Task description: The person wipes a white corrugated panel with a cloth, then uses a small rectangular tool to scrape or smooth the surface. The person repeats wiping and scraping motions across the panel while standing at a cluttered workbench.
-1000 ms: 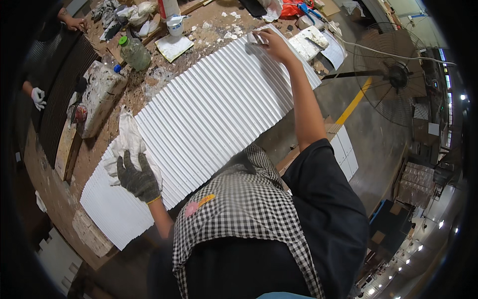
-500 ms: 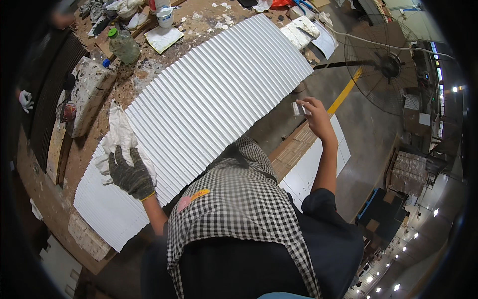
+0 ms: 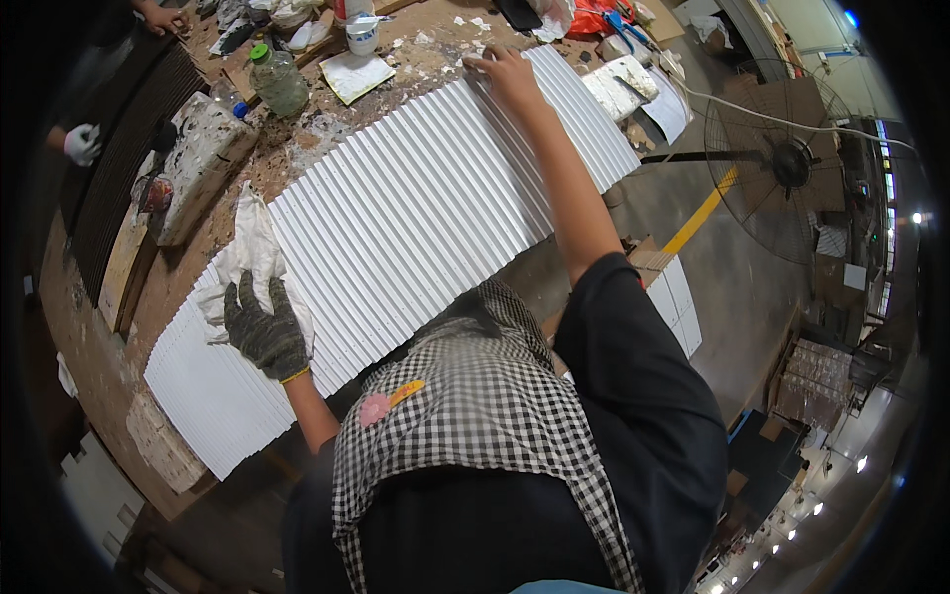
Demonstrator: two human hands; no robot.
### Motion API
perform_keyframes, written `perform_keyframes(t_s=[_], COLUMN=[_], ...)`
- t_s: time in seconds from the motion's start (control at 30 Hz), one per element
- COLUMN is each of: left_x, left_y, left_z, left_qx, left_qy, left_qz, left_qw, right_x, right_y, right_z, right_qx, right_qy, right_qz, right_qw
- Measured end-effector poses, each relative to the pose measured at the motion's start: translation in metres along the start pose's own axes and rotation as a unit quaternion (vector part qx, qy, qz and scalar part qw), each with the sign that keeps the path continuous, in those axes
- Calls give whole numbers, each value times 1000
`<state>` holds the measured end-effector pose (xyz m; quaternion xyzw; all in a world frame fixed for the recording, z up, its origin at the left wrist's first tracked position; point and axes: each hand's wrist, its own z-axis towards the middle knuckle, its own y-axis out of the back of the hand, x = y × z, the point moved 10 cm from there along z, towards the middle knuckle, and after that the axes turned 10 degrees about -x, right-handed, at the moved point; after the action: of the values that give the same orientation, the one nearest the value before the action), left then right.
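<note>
A long white panel of ridged slats (image 3: 396, 218) lies slantwise across the worktable. My left hand (image 3: 265, 332), in a dark grey knit glove with a yellow cuff, rests with fingers spread on a crumpled white cloth (image 3: 255, 238) near the panel's left part. Bare, my right hand (image 3: 510, 79) reaches to the far edge of the panel, toward its right end. Its fingers are bent down over the slats, and whatever they hold is hidden beneath them.
A stained worktable (image 3: 297, 158) bears a green-capped bottle (image 3: 279, 84), a white cup (image 3: 362, 38), a paint-smeared block (image 3: 208, 168) and a white block (image 3: 621, 87). Dark slats (image 3: 129, 178) lie left, beside another person's gloved hand (image 3: 83, 145). A fan (image 3: 787, 163) stands right.
My right hand, with a small pale block in its fingers before, has swung from beyond the near edge up and left to the panel's far edge. My left hand stays on the cloth.
</note>
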<state>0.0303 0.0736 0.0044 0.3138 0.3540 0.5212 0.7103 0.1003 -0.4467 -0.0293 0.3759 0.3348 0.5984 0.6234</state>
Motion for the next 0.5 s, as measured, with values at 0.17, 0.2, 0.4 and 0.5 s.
perform_keyframes(t_s=[0.17,0.2,0.4,0.5], left_x=[-8,-9,-2,-1], left_y=[1,1,0,-1], left_z=[5,8,0,0], left_qx=[1,-4,-5,-2], left_qy=[5,-2,-6,9], left_qz=[-11,-9,-3,-9], left_qw=[1000,1000,1000,1000], right_x=[-13,-12,-9,-6], right_y=[-13,-12,95,162], right_z=[19,9,-125,-205], right_qx=[-13,33,126,141], right_qy=[-4,15,-80,-158], right_qz=[86,81,84,63], right_qw=[996,996,985,975])
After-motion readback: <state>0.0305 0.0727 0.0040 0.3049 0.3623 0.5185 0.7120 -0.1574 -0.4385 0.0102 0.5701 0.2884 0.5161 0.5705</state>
